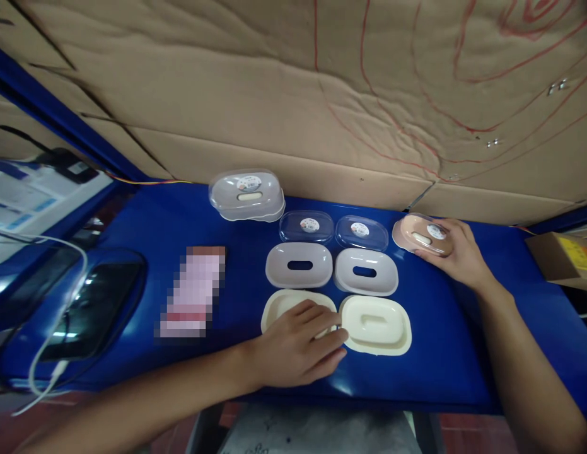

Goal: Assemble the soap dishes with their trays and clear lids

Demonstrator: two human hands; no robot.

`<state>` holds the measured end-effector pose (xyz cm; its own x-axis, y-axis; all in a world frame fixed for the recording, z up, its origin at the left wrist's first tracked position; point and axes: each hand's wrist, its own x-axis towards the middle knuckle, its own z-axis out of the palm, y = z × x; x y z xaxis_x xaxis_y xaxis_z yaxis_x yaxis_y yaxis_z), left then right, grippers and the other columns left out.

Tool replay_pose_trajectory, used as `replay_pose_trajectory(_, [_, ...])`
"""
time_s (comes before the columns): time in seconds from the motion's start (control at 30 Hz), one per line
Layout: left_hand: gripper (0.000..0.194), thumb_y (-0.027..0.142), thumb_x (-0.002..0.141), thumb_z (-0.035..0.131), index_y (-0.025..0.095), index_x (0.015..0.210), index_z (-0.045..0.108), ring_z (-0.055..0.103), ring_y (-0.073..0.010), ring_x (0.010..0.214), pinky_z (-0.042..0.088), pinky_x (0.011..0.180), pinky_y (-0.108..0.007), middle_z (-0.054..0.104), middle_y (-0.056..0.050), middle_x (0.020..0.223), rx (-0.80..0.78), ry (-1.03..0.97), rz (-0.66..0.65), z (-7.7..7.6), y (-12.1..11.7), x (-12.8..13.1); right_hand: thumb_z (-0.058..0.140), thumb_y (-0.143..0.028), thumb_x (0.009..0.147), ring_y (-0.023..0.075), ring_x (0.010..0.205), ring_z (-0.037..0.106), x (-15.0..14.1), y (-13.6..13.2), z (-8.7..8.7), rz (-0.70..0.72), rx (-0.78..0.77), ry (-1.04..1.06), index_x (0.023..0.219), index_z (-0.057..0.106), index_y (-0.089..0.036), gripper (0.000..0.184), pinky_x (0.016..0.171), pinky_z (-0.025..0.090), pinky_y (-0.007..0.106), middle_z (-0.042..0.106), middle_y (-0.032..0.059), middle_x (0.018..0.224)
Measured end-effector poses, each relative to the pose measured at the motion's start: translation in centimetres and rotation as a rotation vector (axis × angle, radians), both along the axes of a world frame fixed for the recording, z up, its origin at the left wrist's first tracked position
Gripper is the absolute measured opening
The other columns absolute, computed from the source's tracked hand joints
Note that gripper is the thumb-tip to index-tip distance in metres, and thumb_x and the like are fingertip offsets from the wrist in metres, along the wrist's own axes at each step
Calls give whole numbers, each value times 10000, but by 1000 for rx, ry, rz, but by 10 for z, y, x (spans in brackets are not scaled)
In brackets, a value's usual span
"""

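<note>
on tbl (444, 366), frt to bk: 2 bases (381, 321), 2 trays (319, 268), 2 lids (362, 233); stack (248, 197) bk l.

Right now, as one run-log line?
left hand: over left cream tray, contact unclear | right hand: gripping right end of brown lidded box | middle: two grey-lilac slotted trays | behind: two clear lids

cardboard wall (203, 75) behind blue table (444, 372)

Left hand (297, 347) palm-down, fingers (327, 343) slightly bent; right hand (463, 255) farther forward, fingers curled inward.
</note>
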<state>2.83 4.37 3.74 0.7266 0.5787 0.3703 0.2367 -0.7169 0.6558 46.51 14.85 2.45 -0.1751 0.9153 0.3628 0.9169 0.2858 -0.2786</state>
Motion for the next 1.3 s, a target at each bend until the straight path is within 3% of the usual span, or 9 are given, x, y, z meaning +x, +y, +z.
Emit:
replay_pose_trajectory(0.13, [248,238,1009,622,220,1250,678,708,-237,1009,576,899,-371,749,-118,1128,-210,-171,66,9,-2,-2,772,-690,861,376,1344,559,3,-1,6,-7,67,2,1446,539,-267,760,1177,461,541,623,179,1391])
replay_pose_trajectory(0.27, [332,349,1028,679,225,1332,633,696,-223,1064,576,902,-346,719,-126,1191,-810,-494,17,11,-2,1,822,-638,839,388,1382,541,-17,-12,29,18,164,17,1461,525,-276,779,1206,443,555,573,173,1421])
replay_pose_trajectory(0.4, [597,609,1009,659,250,1480,581,662,-294,1297,544,1050,-428,671,-168,1449,-1459,-807,-89,7,1,8,899,-576,775,429,1401,534,-78,-50,56,170,187,103,1518,486,-369,874,1185,461,631,517,138,1476])
replay_pose_trajectory(0.5, [729,753,1030,476,226,1522,586,590,-326,1429,475,1155,-468,650,-158,1523,-1705,-886,-105,12,0,9,869,-545,809,448,1397,523,-133,-87,60,351,27,132,1566,437,-424,879,1130,495,683,499,122,1482])
replay_pose_trajectory(0.67, [758,764,1044,402,183,1439,689,527,-332,1510,345,1281,-453,674,-120,1519,-1858,-912,-65,19,-3,9,842,-561,855,440,1410,500,-182,-117,44,561,-88,158,1655,318,-376,974,1095,525,680,499,141,1494])
replay_pose_trajectory(0.9, [669,665,1077,443,175,1474,666,521,-329,1524,331,1296,-460,701,-117,1489,-1869,-938,-47,12,-1,13,823,-788,755,444,1390,533,-173,-112,40,558,-79,220,1648,332,-407,1088,1083,553,657,474,141,1501])
replay_pose_trajectory(1.1, [636,670,1054,489,197,1409,723,584,-341,1469,376,1274,-462,752,-96,1418,-1950,-891,111,11,-1,9,757,-684,882,450,1505,446,-106,-71,48,207,99,220,1603,389,-389,862,1229,407,703,450,143,1560])
replay_pose_trajectory(1.17, [630,662,1060,479,197,1403,729,601,-346,1453,396,1262,-466,763,-97,1398,-1948,-865,145,13,0,9,759,-599,917,410,1524,437,-73,-48,37,120,46,129,1592,388,-373,803,1253,390,669,462,140,1575])
replay_pose_trajectory(1.3, [615,658,1038,521,205,1393,740,618,-360,1436,422,1249,-472,765,-94,1396,-1934,-832,188,15,2,8,720,-642,920,371,1490,476,-23,-15,1,50,-81,123,1500,472,-332,703,1233,416,637,521,135,1517])
